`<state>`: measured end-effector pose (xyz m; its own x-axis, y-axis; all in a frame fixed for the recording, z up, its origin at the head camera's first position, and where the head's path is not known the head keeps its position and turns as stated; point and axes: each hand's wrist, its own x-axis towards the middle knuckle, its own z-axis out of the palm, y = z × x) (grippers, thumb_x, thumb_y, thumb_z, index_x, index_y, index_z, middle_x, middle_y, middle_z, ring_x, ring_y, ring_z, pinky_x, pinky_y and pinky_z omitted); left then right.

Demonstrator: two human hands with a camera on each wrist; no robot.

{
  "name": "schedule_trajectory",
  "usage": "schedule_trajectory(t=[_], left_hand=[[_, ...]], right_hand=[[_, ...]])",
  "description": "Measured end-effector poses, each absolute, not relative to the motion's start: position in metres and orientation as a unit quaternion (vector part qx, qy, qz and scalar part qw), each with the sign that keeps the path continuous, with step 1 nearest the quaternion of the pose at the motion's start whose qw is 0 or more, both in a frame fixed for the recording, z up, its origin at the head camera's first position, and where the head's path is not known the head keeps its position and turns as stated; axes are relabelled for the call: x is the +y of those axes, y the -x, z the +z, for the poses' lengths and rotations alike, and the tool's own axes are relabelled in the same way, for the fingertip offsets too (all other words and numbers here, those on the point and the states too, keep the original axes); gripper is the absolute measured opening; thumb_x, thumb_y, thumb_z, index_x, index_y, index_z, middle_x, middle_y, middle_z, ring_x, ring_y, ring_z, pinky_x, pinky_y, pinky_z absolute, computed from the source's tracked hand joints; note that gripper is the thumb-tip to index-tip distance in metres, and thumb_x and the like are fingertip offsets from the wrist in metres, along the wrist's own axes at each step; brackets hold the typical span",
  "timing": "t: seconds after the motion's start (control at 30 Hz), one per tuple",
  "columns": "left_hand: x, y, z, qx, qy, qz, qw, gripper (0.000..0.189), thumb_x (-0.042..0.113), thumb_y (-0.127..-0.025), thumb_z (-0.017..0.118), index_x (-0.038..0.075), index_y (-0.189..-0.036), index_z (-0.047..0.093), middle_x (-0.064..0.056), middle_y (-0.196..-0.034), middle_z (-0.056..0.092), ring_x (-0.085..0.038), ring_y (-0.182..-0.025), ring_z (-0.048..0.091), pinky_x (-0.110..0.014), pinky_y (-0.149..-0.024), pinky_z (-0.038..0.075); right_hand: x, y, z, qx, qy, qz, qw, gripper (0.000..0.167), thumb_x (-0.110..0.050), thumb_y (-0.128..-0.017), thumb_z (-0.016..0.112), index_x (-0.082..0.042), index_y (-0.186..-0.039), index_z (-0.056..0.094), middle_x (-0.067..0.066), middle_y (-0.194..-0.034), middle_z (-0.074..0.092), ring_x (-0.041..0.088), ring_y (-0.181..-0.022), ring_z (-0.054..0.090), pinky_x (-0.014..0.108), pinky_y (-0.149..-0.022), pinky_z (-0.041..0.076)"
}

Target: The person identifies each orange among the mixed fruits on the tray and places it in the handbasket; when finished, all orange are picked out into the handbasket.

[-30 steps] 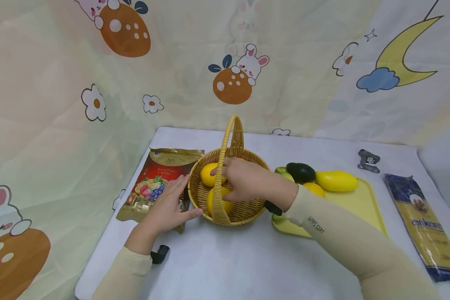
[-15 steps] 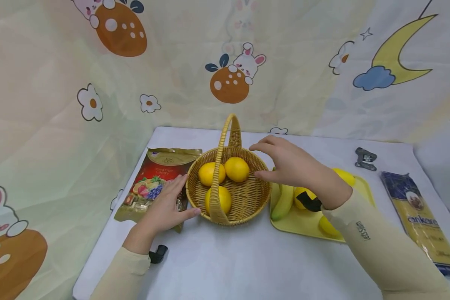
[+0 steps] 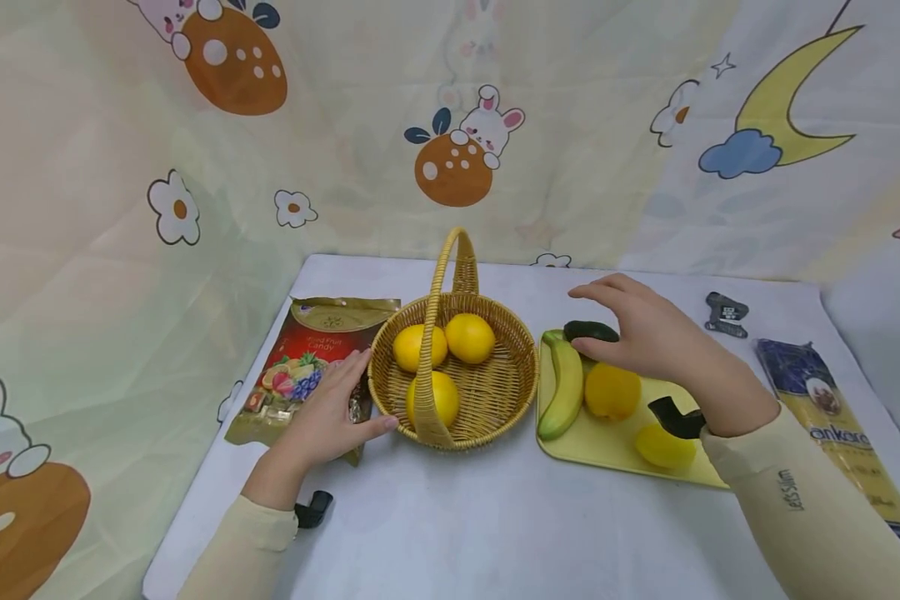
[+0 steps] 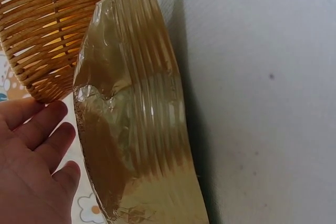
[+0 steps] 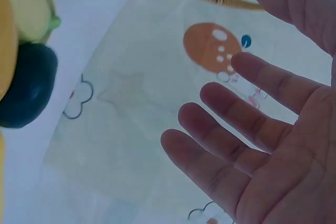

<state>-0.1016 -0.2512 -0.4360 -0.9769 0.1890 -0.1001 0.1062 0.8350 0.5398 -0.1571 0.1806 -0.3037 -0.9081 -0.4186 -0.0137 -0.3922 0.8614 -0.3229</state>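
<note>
My left hand (image 3: 330,417) rests its straight fingers and thumb against the left rim of the wicker basket (image 3: 498,404). In the left wrist view, fingertips touch the basket's woven side. Three yellow-orange round fruits (image 3: 470,338) lie in the basket, under and beside its upright handle. My right hand (image 3: 656,337) hovers over the yellow tray (image 3: 585,447), fingers spread and holding nothing, as the right wrist view confirms. On the tray are a banana (image 3: 566,387), a dark green avocado-like fruit (image 3: 591,331), an orange (image 3: 612,392) and a lemon (image 3: 666,447). The hand and forearm hide the tray's far right part.
A red and gold candy bag (image 3: 303,346) lies left of the basket, partly under my left hand. At the right are a blue and gold packet (image 3: 832,417) and a small black item (image 3: 726,314). A printed cloth backdrop (image 3: 570,167) stands behind the table.
My right hand has left the basket and moved right to above the tray, its fingers opened. Three fruits now show in the basket. My left hand has stayed at the rim.
</note>
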Motion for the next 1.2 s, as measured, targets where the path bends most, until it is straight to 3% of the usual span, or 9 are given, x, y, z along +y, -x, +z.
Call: schedule_trajectory(t=[0.3,0.67,1.2], left_hand=[[-0.251,0.102,-0.439,0.956,-0.076,0.273,0.078,0.120,0.079,-0.076,0.075,0.029,-0.169,0.017,-0.009,-0.177,0.019,-0.043,-0.163,0.014,-0.073,-0.126,0.016],[-0.251,0.102,-0.439,0.956,-0.080,0.273,0.077,0.122,0.081,-0.076,0.074,0.028,-0.169,0.017,-0.009,-0.177,0.018,-0.043,-0.163,0.015,-0.072,-0.127,0.016],[-0.253,0.102,-0.441,0.956,-0.080,0.272,0.075,0.121,0.082,-0.076,0.073,0.029,-0.169,0.017,-0.008,-0.177,0.018,-0.043,-0.163,0.014,-0.073,-0.126,0.018]], right_hand=[[0.209,0.149,-0.317,0.969,0.177,-0.158,0.063,0.071,-0.040,-0.093,0.079,-0.012,-0.153,0.052,0.023,-0.154,0.047,0.046,-0.140,0.047,0.071,-0.112,0.043],[0.232,0.137,-0.338,0.970,0.156,-0.180,0.056,0.072,-0.037,-0.094,0.079,-0.010,-0.154,0.049,0.025,-0.155,0.045,0.049,-0.139,0.046,0.074,-0.111,0.041],[0.245,0.121,-0.379,0.968,0.138,-0.201,0.066,0.077,-0.043,-0.091,0.080,-0.008,-0.153,0.050,0.024,-0.152,0.048,0.048,-0.137,0.048,0.073,-0.111,0.042]])
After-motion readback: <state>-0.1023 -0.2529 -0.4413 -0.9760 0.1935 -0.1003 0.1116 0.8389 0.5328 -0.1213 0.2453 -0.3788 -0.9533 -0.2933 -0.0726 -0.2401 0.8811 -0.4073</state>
